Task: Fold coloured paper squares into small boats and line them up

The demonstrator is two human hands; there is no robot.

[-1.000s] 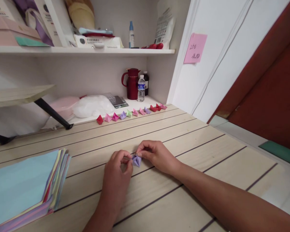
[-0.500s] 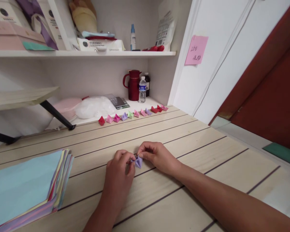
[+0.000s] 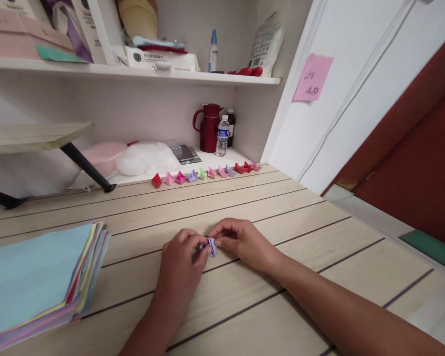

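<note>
A small purple folded paper boat (image 3: pixel 212 247) is held low over the wooden table (image 3: pixel 267 306) between both hands. My left hand (image 3: pixel 183 254) pinches its left side between thumb and fingers. On its right side, the thumb and forefinger of my right hand (image 3: pixel 241 242) are closed on the paper. The fingertips cover part of the folds. Along the far table edge stands a row of several small paper boats (image 3: pixel 192 176) in red, pink, purple and green.
At the left lies a stack of coloured paper (image 3: pixel 37 277), light blue on top. Behind the boats are a plastic bag (image 3: pixel 146 159), a dark red jug (image 3: pixel 209 129) and a water bottle (image 3: pixel 223 136). A small raised stand (image 3: pixel 37 136) with black legs is at the far left.
The camera view has tilted and shifted slightly. Both hands keep hold of the purple paper boat, whose visible shape is now narrower, with the fingers closer together around it.
</note>
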